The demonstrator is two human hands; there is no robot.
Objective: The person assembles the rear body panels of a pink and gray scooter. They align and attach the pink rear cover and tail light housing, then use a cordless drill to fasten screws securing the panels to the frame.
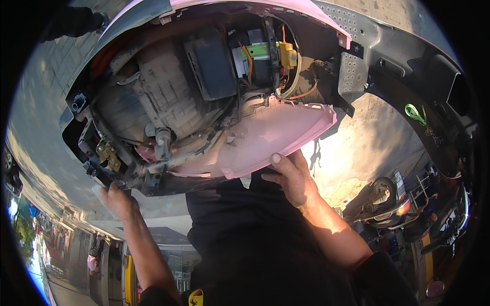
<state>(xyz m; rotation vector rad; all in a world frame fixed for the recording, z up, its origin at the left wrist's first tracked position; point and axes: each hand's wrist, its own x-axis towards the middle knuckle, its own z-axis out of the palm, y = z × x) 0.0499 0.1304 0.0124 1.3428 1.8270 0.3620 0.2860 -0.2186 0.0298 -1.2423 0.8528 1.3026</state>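
A scooter with its underseat area uncovered lies before me, its dusty frame (163, 92) showing. My right hand (293, 178) grips the lower edge of a pink side panel (275, 135), thumb on the outer face and fingers mostly behind it. That panel hangs tilted outward along the scooter's near side. At the left end, my left hand (121, 201) has its fingers curled at the black tail trim (104, 178); their tips are partly hidden. A brass-coloured latch (108, 154) sits just above that hand.
Inside the body are a dark box (209, 64), orange cables and a yellow connector (288, 55). A black footboard (393, 66) curves off to the right, with keys on a green strap (416, 115) near its end. Another motorbike (380, 201) stands at the lower right.
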